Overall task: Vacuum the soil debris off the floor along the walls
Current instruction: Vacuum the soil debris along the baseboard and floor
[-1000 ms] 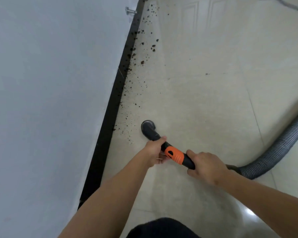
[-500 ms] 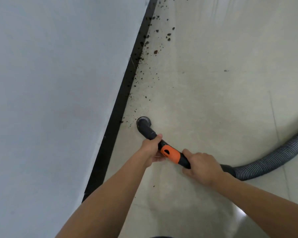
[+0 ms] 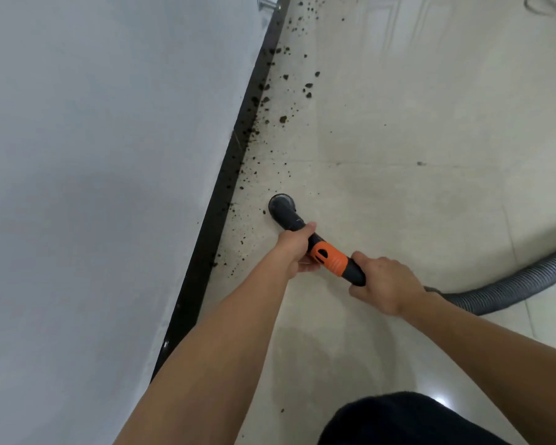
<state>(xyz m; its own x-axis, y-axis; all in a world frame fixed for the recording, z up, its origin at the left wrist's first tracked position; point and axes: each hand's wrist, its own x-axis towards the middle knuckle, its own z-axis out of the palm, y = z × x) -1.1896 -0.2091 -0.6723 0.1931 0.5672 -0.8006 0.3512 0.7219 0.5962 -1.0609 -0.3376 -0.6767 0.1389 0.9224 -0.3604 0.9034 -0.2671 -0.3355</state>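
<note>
Because soil debris lies strewn along the black baseboard ahead, the left hand grips the vacuum wand behind its nozzle to steer, while the right hand clamps the rear end.

Both hands grip the vacuum nozzle: left hand ahead of the orange collar, right hand behind. Its mouth rests on the floor beside soil debris along the black baseboard.
</note>
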